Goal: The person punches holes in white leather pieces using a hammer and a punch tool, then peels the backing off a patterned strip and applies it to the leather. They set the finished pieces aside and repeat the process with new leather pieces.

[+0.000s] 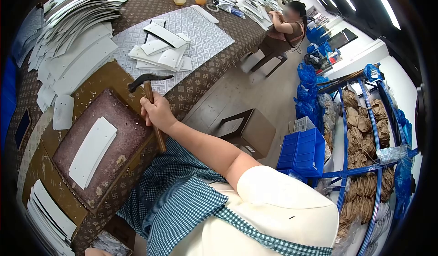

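Observation:
My right hand (157, 112) is closed around the wooden handle of a hammer (148, 88). Its curved dark metal head points up and away, above the corner of a worn reddish-brown block (64, 158). On that block lies a short stack of white curved strips (92, 153) with small holes, apart from the hammer. A single small white piece (63, 112) rests by the block's far left corner. Only a sliver of skin, probably my left hand (96, 252), shows at the bottom edge; its fingers are out of sight.
A big pile of white pieces (80, 37) stands far left, another stack (50, 212) near left. More white pieces (162, 50) lie on patterned paper (210, 39). A brown stool (251, 133), blue bins (301, 151) and shelving stand right. Another person (287, 25) sits at the table's far side.

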A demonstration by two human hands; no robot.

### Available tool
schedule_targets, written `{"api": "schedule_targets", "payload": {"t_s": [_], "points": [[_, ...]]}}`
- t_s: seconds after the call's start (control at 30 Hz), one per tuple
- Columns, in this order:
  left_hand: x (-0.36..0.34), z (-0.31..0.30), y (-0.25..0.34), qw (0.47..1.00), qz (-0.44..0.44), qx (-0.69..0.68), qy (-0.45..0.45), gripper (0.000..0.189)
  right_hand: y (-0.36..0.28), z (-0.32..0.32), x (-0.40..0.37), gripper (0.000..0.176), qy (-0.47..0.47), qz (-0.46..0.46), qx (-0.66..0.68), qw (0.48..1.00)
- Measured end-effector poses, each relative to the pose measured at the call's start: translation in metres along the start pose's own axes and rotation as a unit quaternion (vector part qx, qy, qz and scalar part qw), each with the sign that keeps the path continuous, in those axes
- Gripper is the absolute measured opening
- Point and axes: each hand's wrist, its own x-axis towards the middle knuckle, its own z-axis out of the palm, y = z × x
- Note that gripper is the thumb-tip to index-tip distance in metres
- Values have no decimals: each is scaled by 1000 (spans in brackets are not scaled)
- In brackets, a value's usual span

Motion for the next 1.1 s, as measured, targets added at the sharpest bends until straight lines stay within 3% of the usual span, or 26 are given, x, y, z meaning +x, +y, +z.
{"api": "schedule_targets", "payload": {"t_s": [0.57,0.73,0.83,0.87,0.9,0.93,1.0,1.1], "points": [[-1,-15,2,1000,1,31,1,2,0,1,1,20,7,3,8,1000],[-33,-43,22,993,-27,106,32,3,1,2,0,15,11,5,40,999],[-64,-46,32,964,-129,183,140,3,6,0,2,17,10,15,32,999],[-67,-33,18,930,-218,207,213,3,5,-1,1,17,5,4,19,1000],[-62,-16,-5,858,-343,217,314,5,4,-1,1,17,5,8,19,1000],[-77,-11,-33,823,-391,229,341,12,4,-2,1,17,-1,-5,8,1000],[-92,-4,-66,788,-457,208,357,14,5,-4,1,17,-4,-7,12,1000],[-107,-6,-100,772,-481,330,252,40,2,-4,-1,17,-9,-6,19,1000]]}}
